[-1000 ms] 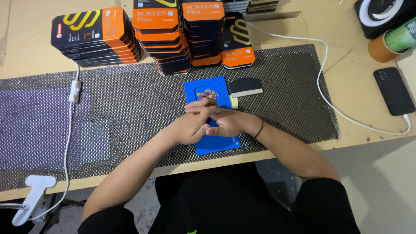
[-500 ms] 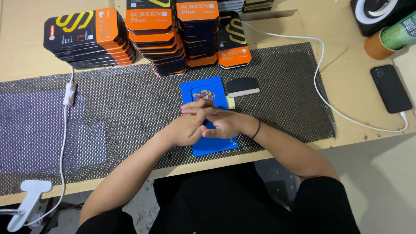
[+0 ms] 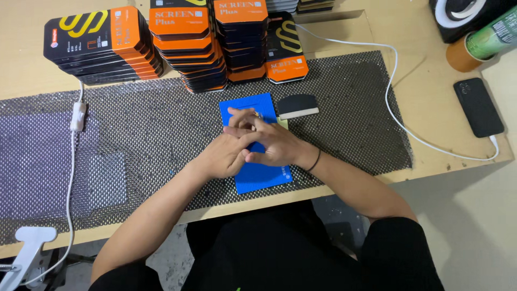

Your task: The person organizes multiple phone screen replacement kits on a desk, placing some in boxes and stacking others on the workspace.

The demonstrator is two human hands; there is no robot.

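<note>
My left hand (image 3: 223,153) and right hand (image 3: 274,145) meet over the blue mat (image 3: 249,102), fingers interlaced round something small at the tips. It's mostly hidden, can't tell what it is or whether either hand really grips it. Best way imo: keep both wrists low on the mat, work w/ fingertips only, go slow, keep the piece over the blue so nothing slips into the mesh.

Blue mat: flat, smooth, rectangular. Under it a black mesh liner (image 3: 161,124), bumpy, grippy. Black squeegee (image 3: 297,106), pale edge, just beside the mat. Stacked glossy orange-black boxes (image 3: 183,48) at the bench's back. White cable (image 3: 396,102) runs to a black phone (image 3: 478,106).
</note>
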